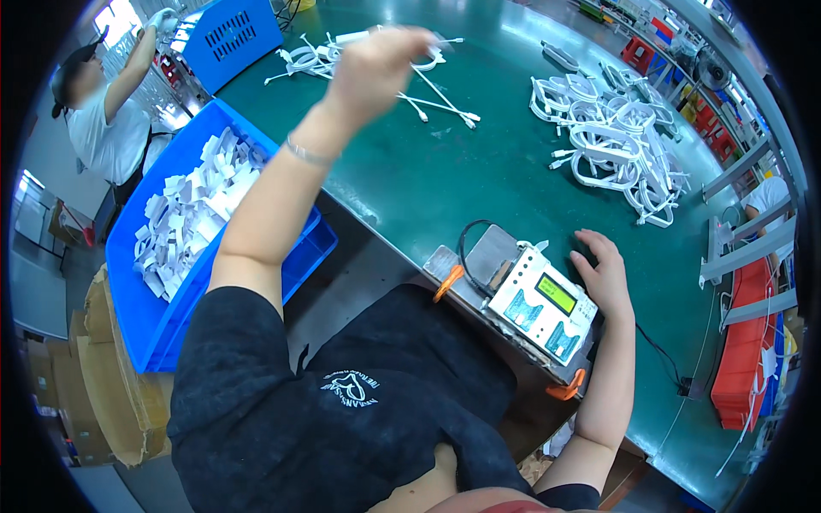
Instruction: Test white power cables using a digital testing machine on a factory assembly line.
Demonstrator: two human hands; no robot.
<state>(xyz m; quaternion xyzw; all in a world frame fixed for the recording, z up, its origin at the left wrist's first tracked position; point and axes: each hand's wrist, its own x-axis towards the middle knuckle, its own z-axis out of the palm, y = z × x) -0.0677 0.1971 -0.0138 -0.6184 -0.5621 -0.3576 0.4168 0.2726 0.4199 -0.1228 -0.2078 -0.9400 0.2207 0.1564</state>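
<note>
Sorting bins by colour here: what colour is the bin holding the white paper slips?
Blue, clearest in the head view: the bin sits at the person's left.

Counter (428, 179): dark green, running from near left to far right.
Near edge: a small tester box (540, 303) with a lit green screen.
Far left: loose white cables (342, 60); a blue machine (231, 34).
Far right: heap of coiled white cables (611, 137).
Left edge: blue bin (145, 316) of white slips.
</note>
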